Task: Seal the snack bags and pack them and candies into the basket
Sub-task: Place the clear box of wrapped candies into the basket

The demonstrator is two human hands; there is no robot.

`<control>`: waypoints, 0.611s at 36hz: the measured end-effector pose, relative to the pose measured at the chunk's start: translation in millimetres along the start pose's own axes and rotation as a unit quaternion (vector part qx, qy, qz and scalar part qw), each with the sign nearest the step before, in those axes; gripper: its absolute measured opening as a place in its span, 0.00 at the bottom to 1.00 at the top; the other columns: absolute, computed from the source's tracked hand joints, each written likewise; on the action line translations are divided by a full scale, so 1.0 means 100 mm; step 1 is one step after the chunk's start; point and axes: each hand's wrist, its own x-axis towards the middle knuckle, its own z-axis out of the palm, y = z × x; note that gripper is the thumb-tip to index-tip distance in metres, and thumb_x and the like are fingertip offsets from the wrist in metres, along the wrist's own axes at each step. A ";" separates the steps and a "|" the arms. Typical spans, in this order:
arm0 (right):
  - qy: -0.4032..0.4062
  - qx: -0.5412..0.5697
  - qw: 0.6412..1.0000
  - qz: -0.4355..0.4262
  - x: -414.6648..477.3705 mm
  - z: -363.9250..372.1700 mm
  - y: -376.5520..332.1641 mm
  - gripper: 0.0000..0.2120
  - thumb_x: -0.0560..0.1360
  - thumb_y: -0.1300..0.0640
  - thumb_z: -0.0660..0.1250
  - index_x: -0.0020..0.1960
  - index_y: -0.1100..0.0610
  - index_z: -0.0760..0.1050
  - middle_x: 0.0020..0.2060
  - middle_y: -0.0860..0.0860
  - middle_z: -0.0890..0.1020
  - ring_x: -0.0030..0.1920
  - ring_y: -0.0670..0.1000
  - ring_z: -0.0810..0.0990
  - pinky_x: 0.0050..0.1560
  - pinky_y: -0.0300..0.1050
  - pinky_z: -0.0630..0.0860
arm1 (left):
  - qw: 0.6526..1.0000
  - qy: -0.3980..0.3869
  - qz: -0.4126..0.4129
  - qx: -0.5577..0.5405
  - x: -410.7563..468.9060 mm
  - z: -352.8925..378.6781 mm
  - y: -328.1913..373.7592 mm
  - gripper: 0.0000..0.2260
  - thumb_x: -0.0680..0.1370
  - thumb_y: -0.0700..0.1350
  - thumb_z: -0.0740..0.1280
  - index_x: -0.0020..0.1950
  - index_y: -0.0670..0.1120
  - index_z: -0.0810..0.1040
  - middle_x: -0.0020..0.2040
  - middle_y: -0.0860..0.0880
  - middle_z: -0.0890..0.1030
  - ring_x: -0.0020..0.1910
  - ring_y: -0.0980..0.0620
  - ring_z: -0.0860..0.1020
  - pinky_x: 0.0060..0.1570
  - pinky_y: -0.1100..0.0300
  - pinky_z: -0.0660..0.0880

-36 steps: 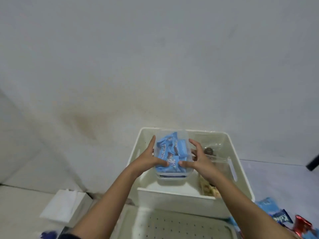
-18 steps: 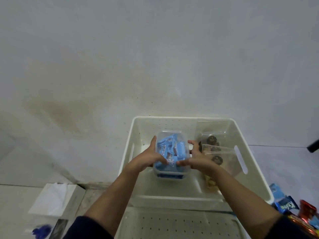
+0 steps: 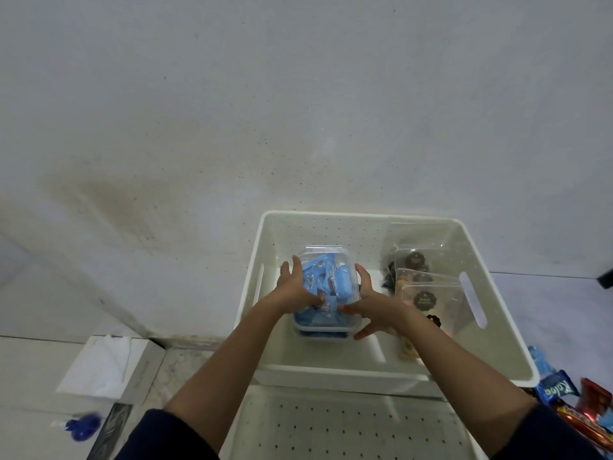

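A clear tub (image 3: 326, 290) packed with blue-wrapped candies (image 3: 323, 280) is held low inside the white basket (image 3: 331, 219), in its left-centre part, so that it can be set down beside the snack bags (image 3: 428, 293) stood along the right wall — whether its base is already resting on the basket floor cannot be told. The tub is clasped from both sides: the left hand (image 3: 295, 290) is pressed on its left wall, the right hand (image 3: 371, 305) on its right, each grip closed flat on the plastic, with thumbs meeting at the near edge. Both forearms are stretched forward and down over the near rim, wrists slightly bent inward — a pose judged suited to lowering the tub level
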 end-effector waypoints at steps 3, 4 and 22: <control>0.005 -0.019 1.000 -0.013 0.01 0.06 -0.04 0.50 0.74 0.60 0.69 0.74 0.42 0.32 0.75 0.54 0.58 0.69 0.62 0.66 0.57 0.65 0.75 | 0.996 0.027 0.046 0.067 -0.03 -0.01 0.02 0.47 0.73 0.46 0.72 0.76 0.45 0.38 0.77 0.46 0.37 0.77 0.45 0.44 0.73 0.52 0.52; 0.007 -0.032 0.999 -0.018 0.02 0.09 -0.05 0.49 0.74 0.59 0.69 0.74 0.42 0.33 0.75 0.54 0.58 0.69 0.62 0.67 0.57 0.64 0.76 | 0.994 0.030 0.057 0.085 -0.03 -0.03 0.02 0.46 0.73 0.45 0.71 0.76 0.44 0.39 0.77 0.46 0.37 0.77 0.46 0.43 0.73 0.53 0.51; 0.018 -0.042 0.999 -0.031 0.19 0.40 -0.22 0.48 0.73 0.55 0.70 0.75 0.45 0.34 0.75 0.53 0.55 0.71 0.62 0.64 0.58 0.61 0.74 | 0.986 0.028 0.057 0.152 -0.01 -0.29 -0.06 0.26 0.75 0.38 0.67 0.71 0.44 0.63 0.72 0.43 0.61 0.70 0.44 0.65 0.67 0.54 0.66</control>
